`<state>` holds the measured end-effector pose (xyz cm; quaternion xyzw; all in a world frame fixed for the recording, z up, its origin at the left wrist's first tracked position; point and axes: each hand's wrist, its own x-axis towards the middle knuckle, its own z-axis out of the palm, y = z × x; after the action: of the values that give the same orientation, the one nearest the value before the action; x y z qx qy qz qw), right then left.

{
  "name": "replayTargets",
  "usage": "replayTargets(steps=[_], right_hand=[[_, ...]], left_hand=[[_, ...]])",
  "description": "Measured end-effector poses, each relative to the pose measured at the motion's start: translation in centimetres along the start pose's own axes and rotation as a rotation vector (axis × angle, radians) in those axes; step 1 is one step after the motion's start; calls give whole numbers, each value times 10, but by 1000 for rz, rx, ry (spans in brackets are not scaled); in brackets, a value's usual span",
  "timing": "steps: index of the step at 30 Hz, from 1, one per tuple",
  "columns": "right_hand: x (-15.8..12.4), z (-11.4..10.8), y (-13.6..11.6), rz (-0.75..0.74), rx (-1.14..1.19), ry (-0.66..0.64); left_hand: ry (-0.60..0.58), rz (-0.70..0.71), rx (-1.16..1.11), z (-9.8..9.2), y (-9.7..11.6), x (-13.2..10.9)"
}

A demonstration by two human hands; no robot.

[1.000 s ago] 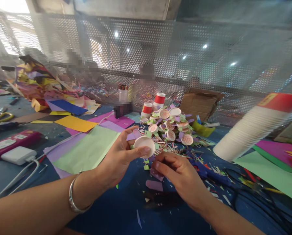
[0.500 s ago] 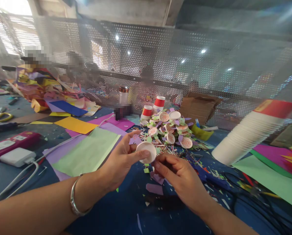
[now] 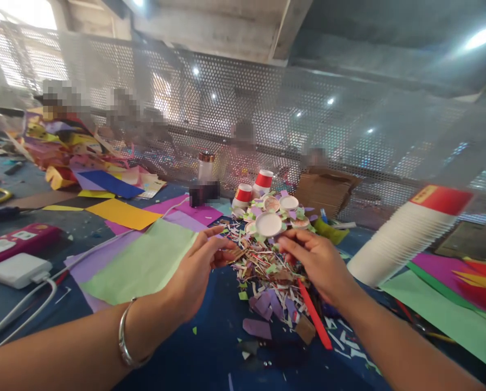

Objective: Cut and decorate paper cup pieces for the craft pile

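Note:
My right hand (image 3: 316, 263) reaches over a heap of paper scraps and decorated round discs (image 3: 275, 217) on the blue table. Its fingertips are pinched at the lower right edge of a plain white disc (image 3: 268, 224) that sits on top of the heap. My left hand (image 3: 197, 267), with a silver bangle (image 3: 125, 341) on its wrist, hovers just left of the heap. Its thumb and fingers are loosely apart and hold nothing. A brown scrap (image 3: 235, 254) lies by its thumb tip.
A tilted stack of white paper cups (image 3: 397, 241) with red rims lies at the right. Green (image 3: 145, 263), purple and yellow paper sheets cover the left. A white charger (image 3: 17, 270), a cable, a pink case and two red-banded cups (image 3: 254, 187) stand around. A perforated metal screen (image 3: 348, 141) closes the back.
The white disc has left my left hand and now sits on the heap at my right fingertips. Both hands moved forward and up, and the left hand opened.

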<state>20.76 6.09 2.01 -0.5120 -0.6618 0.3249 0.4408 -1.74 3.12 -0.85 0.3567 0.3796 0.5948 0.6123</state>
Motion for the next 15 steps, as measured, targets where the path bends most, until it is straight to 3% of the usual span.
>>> replayTargets(steps=[8, 15], right_hand=[[93, -46, 5, 177, -22, 224], [121, -57, 25, 288, -6, 285]], left_hand=[[-44, 20, 53, 2, 0, -4], [-90, 26, 104, 0, -3, -4]])
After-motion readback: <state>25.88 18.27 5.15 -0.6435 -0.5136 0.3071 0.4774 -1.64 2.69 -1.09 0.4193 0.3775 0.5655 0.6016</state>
